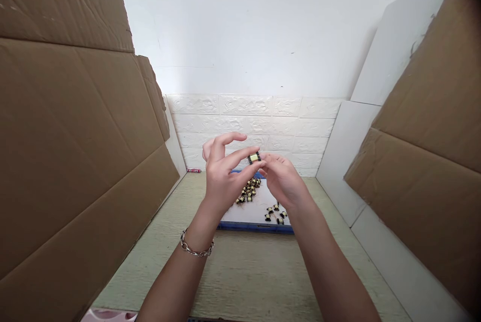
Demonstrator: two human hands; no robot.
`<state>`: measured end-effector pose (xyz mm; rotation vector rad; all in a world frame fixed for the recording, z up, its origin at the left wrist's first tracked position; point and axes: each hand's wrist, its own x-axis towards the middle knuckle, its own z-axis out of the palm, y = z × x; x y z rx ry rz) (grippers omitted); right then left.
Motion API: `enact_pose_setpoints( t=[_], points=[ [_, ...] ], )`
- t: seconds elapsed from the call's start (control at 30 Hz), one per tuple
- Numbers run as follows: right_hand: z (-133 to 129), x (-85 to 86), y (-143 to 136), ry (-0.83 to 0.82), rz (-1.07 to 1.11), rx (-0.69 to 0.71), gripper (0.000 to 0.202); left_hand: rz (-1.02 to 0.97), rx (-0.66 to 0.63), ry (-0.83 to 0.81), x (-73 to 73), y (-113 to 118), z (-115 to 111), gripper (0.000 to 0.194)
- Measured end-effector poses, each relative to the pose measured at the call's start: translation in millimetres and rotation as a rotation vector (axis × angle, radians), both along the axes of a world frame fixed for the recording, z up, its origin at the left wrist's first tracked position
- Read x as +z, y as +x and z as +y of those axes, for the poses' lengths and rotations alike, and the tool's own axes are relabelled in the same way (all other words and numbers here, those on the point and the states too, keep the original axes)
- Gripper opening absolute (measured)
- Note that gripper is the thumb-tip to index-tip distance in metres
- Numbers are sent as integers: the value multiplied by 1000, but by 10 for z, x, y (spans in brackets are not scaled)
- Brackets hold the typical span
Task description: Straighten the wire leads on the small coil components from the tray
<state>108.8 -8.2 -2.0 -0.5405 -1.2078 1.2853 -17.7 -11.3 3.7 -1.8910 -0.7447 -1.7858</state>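
Observation:
A small coil bobbin (254, 157), black at both ends with yellow tape round its middle, is held up above the tray. My left hand (224, 167) pinches it between thumb and index finger, the other fingers raised away. At its right end, my right hand (284, 179) has its thumb and fingers closed against it; its fingertips are partly hidden. Below lies a blue-edged tray (259, 228) with a white surface. A pile of similar bobbins (248, 192) sits at its left, and a looser group of several bobbins (277, 214) is at its right front.
Tall cardboard panels stand at the left (82, 126) and right (424, 162). A white brick-patterned wall (259, 116) closes off the back of the greenish table (248, 277). A small red printed tube (194, 171) lies at the back left.

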Motion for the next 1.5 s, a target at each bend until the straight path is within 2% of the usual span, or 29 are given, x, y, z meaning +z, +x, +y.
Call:
enact_pose_setpoints(
  t=[0.13,0.23,0.33,0.47,0.73,1.2,1.5],
  points=[
    [117,-43,24,17,-95,-131,17,0,5,-24,11,3,-9,18],
    [182,-58,50,35,-74,-227,17,15,14,-55,22,6,-22,18],
    [155,-28,85,114,-54,-267,19,49,17,-106,26,14,-21,18],
    [59,33,126,216,-66,-258,15,96,4,-150,11,31,2,17],
    [77,32,176,255,-97,-271,12,143,12,-190,-20,41,31,19],
    [174,5,169,149,-74,-315,16,75,-5,-214,-35,39,114,18],
    [157,-3,133,158,-111,-221,20,43,-66,-203,-39,51,118,18]
  ],
)
